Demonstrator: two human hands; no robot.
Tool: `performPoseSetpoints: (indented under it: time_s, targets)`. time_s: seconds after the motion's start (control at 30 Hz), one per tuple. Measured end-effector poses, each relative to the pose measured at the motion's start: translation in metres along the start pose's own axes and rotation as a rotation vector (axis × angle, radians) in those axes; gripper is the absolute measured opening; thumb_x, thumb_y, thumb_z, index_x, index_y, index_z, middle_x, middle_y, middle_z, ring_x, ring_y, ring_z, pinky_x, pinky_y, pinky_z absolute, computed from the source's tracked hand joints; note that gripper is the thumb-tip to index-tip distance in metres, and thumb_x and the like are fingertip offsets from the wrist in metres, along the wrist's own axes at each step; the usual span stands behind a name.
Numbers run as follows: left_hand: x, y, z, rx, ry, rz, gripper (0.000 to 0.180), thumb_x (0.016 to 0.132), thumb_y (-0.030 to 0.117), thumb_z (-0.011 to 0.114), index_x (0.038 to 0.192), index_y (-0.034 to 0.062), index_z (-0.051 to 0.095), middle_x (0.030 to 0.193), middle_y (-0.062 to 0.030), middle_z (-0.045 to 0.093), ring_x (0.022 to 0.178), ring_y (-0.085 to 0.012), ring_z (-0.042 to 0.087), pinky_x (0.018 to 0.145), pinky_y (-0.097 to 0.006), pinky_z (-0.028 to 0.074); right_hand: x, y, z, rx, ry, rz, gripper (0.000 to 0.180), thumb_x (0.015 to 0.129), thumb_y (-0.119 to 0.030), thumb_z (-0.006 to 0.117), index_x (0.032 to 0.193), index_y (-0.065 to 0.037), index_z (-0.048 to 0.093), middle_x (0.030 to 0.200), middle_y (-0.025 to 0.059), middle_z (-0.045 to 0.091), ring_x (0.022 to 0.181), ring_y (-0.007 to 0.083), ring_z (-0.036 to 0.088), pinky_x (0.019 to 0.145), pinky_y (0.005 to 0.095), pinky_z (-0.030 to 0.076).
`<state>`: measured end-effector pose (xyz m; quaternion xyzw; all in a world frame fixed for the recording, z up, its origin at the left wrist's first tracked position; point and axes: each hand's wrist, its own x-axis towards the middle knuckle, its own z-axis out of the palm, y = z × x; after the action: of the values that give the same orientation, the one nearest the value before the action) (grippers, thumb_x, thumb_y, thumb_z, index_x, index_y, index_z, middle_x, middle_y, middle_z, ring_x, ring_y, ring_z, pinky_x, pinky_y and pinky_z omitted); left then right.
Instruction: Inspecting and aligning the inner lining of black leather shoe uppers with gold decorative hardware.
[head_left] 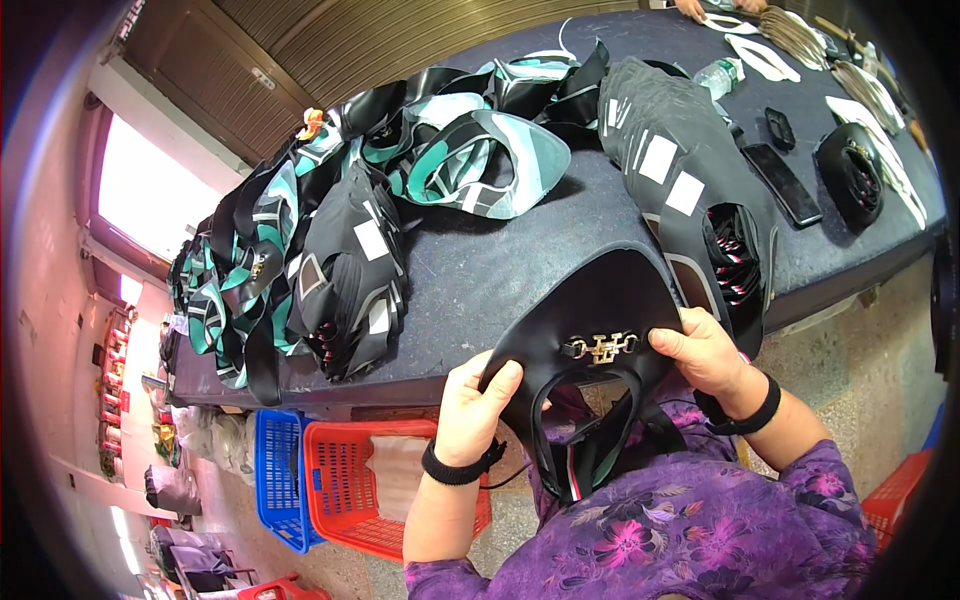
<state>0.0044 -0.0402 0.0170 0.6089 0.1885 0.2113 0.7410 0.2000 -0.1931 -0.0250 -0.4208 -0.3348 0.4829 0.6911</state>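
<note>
A purple floral top (650, 545) backs a black shoe upper (600, 295) clamped between left hand (474, 408) and right hand (706, 352); uneven tugging could crease it.

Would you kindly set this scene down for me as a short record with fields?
Held item: black shoe upper with gold-coloured metal ornament
Left hand: grips the upper's left edge, thumb on top
Right hand: grips its right side, thumb beside the ornament
Table: left stack of dark uppers, right stack of dark uppers, loose pile of teal-patterned uppers
Right of right stack: smartphone
Floor: blue plastic basket beside red plastic basket
</note>
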Motion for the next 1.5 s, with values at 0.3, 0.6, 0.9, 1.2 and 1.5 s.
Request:
performPoseSetpoints:
  time_s: [0.3, 0.6, 0.9, 1.2, 1.5]
  targets:
    - [0.002, 0.001, 0.000, 0.038, -0.061, 0.112, 0.024, 0.087, 0.016, 0.052, 0.100, -0.0032, 0.055, 0.079, -0.0067, 0.061, 0.067, -0.0128, 0.059, 0.061, -0.024, 0.050, 0.007, -0.012, -0.006, 0.052, -0.027, 0.069, 0.028, 0.079, -0.013, 0.063, 0.101, 0.002, 0.058, 0.095, 0.0052, 0.061, 0.085, 0.0108, 0.055, 0.081, 0.0245, 0.042]
    - [0.005, 0.003, 0.002, 0.036, -0.013, 0.039, 0.024, 0.088, 0.017, 0.051, 0.099, -0.0029, 0.055, 0.078, -0.0065, 0.061, 0.065, -0.0117, 0.058, 0.060, -0.023, 0.049, 0.008, -0.014, -0.004, 0.051, -0.003, 0.015, 0.025, 0.077, -0.007, 0.064, 0.099, 0.002, 0.058, 0.094, 0.0054, 0.062, 0.084, 0.0103, 0.056, 0.080, 0.0245, 0.043]
    - [0.010, 0.001, 0.005, 0.012, 0.013, -0.001, 0.023, 0.088, 0.017, 0.051, 0.099, -0.0027, 0.055, 0.077, -0.0054, 0.061, 0.063, -0.0111, 0.058, 0.058, -0.023, 0.049, 0.012, -0.017, -0.008, 0.152, 0.010, 0.015, 0.026, 0.075, -0.005, 0.064, 0.099, 0.003, 0.058, 0.093, 0.0062, 0.061, 0.084, 0.0112, 0.056, 0.081, 0.0251, 0.042]
    - [0.017, 0.002, 0.018, -0.121, 0.056, 0.063, 0.045, 0.085, 0.006, 0.052, 0.126, 0.0005, 0.035, 0.118, -0.0102, 0.045, 0.086, -0.0131, 0.056, 0.063, -0.026, 0.053, 0.019, -0.021, -0.011, 0.267, -0.054, 0.038, 0.042, 0.075, -0.012, 0.064, 0.110, 0.004, 0.049, 0.106, 0.0092, 0.056, 0.096, 0.0161, 0.054, 0.086, 0.0283, 0.041]
    - [0.021, -0.003, 0.015, -0.172, -0.025, -0.030, 0.044, 0.085, 0.006, 0.052, 0.126, -0.0008, 0.038, 0.109, -0.0084, 0.054, 0.088, -0.0119, 0.055, 0.082, -0.026, 0.045, 0.018, -0.022, -0.022, 0.269, -0.032, 0.274, 0.028, 0.083, -0.013, 0.055, 0.105, 0.004, 0.053, 0.096, 0.0088, 0.060, 0.081, 0.0144, 0.060, 0.073, 0.0260, 0.048]
